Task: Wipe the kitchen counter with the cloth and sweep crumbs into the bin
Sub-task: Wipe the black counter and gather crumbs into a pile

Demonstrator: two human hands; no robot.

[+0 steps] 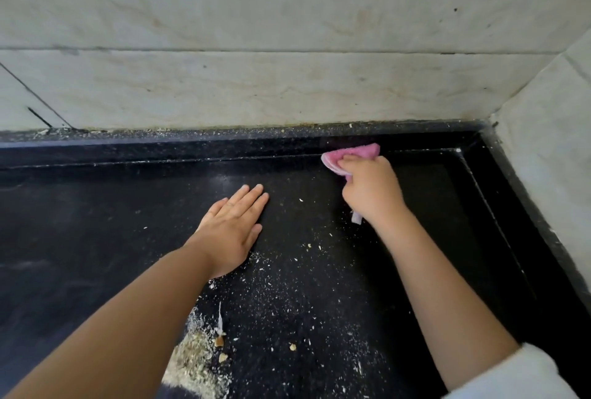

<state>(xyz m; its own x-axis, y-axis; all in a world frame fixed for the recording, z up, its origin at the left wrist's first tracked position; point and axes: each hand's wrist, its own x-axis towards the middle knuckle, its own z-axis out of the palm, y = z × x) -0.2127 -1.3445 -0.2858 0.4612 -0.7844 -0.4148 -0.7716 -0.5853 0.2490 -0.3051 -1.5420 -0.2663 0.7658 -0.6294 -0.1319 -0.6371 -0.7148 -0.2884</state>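
Pink cloth (350, 157): soft, light, easily bunched; held crumpled in the closed right hand (372, 189) at the black tabletop's (96, 222) back ledge. Left hand (232, 229) laid flat, open. Crumbs (195, 360) heaped near the front edge.

Pink cloth (350, 155), blk speckled counter (96, 207), beige crumbs (195, 357), pale veined wall (256, 47)

Pale veined marble wall tiles (287, 31), dark grout lines, white sleeve cuff (527, 373)

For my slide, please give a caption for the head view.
Right hand wipes pink cloth along counter's back edge; left hand flat.
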